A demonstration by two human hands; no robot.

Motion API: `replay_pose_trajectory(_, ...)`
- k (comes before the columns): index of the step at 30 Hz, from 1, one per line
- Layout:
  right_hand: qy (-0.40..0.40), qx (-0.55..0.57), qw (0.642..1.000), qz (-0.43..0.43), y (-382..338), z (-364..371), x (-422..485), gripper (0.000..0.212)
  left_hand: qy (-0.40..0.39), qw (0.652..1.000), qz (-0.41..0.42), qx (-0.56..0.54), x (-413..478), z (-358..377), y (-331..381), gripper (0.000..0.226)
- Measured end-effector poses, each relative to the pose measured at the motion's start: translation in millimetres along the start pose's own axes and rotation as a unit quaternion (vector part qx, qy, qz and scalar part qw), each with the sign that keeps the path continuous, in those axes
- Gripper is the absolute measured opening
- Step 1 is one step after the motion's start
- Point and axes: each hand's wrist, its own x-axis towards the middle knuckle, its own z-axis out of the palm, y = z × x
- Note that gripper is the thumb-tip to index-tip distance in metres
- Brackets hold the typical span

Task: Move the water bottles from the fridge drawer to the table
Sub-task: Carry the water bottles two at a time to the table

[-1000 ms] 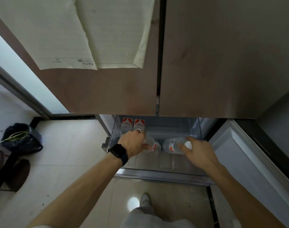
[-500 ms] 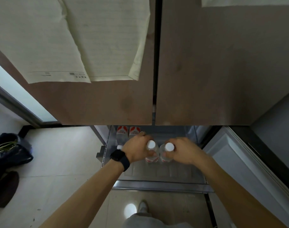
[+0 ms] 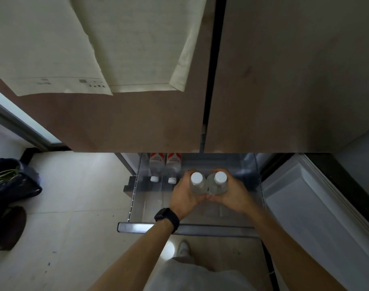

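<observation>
The fridge drawer (image 3: 185, 229) stands pulled out below the closed upper doors. My left hand (image 3: 184, 196) grips a clear water bottle (image 3: 197, 183) with a white cap, held upright above the drawer. My right hand (image 3: 231, 195) grips a second clear bottle (image 3: 218, 183) the same way, and the two touch side by side. Two more bottles with red-and-white labels (image 3: 157, 164) (image 3: 173, 165) lie in the back left of the drawer, caps toward me. The table is not in view.
A lower fridge door (image 3: 318, 206) stands open at the right. Papers (image 3: 91, 49) hang on the upper left door. A dark bag with green stems (image 3: 11, 179) sits on the tiled floor at the left. My shoe (image 3: 183, 247) is just before the drawer front.
Both hands have lifted their bottles from lying in the drawer to upright and raised them toward me, bringing them together. The view has tilted down slightly.
</observation>
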Motion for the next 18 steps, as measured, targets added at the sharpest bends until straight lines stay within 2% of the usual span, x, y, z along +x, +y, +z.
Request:
replay_pose_trajectory(4, 0.025, 0.026, 0.999, 0.008, 3, 4, -6, 0.068, -0.016, 0.999, 0.023, 0.021, 6, -2, -1, 0.052)
replay_pose_trajectory(10, 0.055, 0.052, 0.997, 0.034, -2, -2, -15, 0.064, -0.052, 0.998, 0.034, 0.022, 12, -15, -6, 0.06)
replay_pose_trajectory(13, 0.077, 0.078, 0.993, 0.047, -7, -14, -29, 0.054, -0.046, 0.998, 0.033, 0.029, 7, -29, -8, 0.062)
replay_pose_trajectory(18, 0.077, 0.1, 0.992, -0.022, -31, -37, -56, 0.074, 0.016, 0.999, 0.043, 0.024, -27, -61, 8, 0.067)
